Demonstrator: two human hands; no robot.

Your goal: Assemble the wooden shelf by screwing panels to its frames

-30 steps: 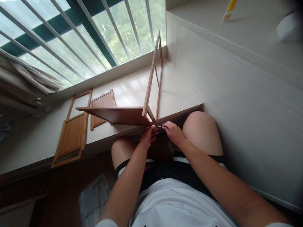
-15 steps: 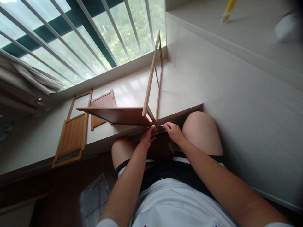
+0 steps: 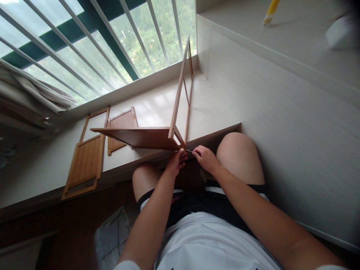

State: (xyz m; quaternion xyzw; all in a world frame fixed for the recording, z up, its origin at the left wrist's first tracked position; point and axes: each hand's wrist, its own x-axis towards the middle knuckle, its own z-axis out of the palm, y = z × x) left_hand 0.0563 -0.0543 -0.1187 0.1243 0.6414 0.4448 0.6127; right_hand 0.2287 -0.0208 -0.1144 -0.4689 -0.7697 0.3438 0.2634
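Two wooden parts stand joined at a corner on the window ledge: a brown panel (image 3: 140,137) to the left and an open slatted frame (image 3: 180,88) reaching toward the window. My left hand (image 3: 176,162) grips their near lower corner, thumb on the wood and fingers curled beneath. Opposite it, my right hand (image 3: 206,157) pinches a thin metal rod (image 3: 189,150), which looks like a hex key. The rod's far tip meets the wood at the corner beside my left thumb; what it sits in is too small to make out.
On the pale ledge (image 3: 213,101) to the left lie a wooden frame with a panel (image 3: 87,157) and a smaller wooden panel (image 3: 123,122). A barred window (image 3: 152,37) is behind, a wall (image 3: 281,112) at right. A grey bag-like thing (image 3: 112,234) lies low left.
The right hand has shifted slightly left, and the metal rod now slants down toward it instead of lying nearly level. The left hand and the wooden parts have stayed in place.
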